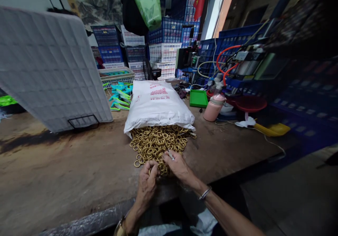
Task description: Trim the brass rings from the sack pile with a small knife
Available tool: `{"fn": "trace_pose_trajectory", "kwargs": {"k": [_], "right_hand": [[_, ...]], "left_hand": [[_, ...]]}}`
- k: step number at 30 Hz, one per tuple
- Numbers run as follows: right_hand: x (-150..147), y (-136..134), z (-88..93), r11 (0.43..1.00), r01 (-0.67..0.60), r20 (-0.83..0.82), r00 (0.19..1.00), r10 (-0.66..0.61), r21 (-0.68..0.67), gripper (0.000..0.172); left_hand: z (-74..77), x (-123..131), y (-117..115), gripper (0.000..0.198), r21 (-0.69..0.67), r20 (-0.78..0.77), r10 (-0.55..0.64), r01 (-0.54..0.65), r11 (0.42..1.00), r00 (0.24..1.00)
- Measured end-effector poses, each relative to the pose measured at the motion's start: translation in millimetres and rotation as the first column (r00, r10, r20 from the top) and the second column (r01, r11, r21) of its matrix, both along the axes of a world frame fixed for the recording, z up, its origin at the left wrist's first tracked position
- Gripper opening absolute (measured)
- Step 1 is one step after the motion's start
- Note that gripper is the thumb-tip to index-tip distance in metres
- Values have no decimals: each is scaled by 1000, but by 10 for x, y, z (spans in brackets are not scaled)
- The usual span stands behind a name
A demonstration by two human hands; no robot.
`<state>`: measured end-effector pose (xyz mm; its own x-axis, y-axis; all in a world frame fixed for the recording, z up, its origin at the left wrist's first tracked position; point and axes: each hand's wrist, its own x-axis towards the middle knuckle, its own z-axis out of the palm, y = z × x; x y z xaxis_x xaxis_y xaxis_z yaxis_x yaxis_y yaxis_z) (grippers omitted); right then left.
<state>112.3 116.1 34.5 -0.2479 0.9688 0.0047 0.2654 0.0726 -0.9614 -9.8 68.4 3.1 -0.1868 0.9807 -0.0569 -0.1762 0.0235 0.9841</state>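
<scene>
L hand [147, 184] pinching brass rings [158, 142], R hand [179, 167] pinching small silvery piece [171, 155], white sack [158, 104] behind

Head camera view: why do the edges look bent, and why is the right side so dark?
In the head view, a wide lens bows the white panel and table edge; light falls evenly on the brass rings and sack, sharp at centre; the far right corner is dim and smeared.
</scene>
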Motion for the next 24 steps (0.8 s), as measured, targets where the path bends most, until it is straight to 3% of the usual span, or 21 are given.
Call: {"fn": "trace_pose_trajectory", "kwargs": {"k": [5,8,12,24], "right_hand": [[-60,-76,15,986,-165,-1,986,165,-37,25],[-95,-84,-23,976,-178,-99,981,166,-124,23],[-104,-73,-31,972,-187,-145,975,166,-144,20],[-98,-104,67,977,-189,-102,978,180,-94,21]], "left_hand": [[131,26,-53,30,-126,170,-33,55,990,985],[235,23,-107,30,-157,256,-40,83,984,966],[333,-3,-157,28,-159,355,-69,133,978,932],[349,-29,-192,26,-70,505,-164,230,971,847]]}}
